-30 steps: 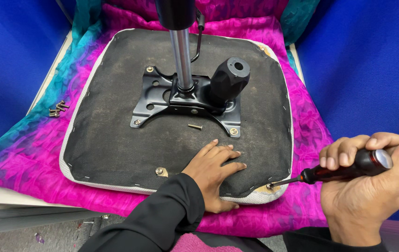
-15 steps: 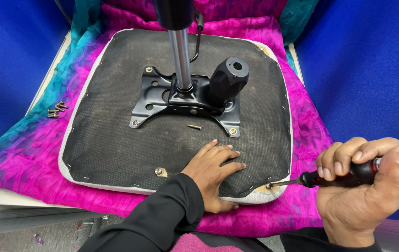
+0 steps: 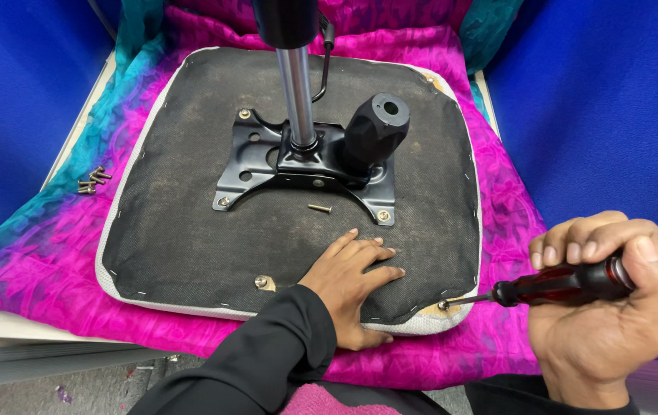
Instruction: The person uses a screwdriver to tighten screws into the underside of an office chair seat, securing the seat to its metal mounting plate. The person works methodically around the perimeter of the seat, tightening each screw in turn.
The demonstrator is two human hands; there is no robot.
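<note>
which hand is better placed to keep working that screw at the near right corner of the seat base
The right hand, likely: it grips the screwdriver, whose tip sits at the corner screw. The left hand lies flat on the seat base, steadying it.

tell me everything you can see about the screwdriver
The screwdriver has a dark red, glossy, translucent-looking handle with a black collar and a thin metal shaft. It lies almost level, pointing left. The right hand wraps the handle in a full fist. Its tip meets a fastener at the near right corner of the upturned seat cushion, where the grey edge looks worn. The left hand lies flat on the cushion, clear of the tool.
</note>
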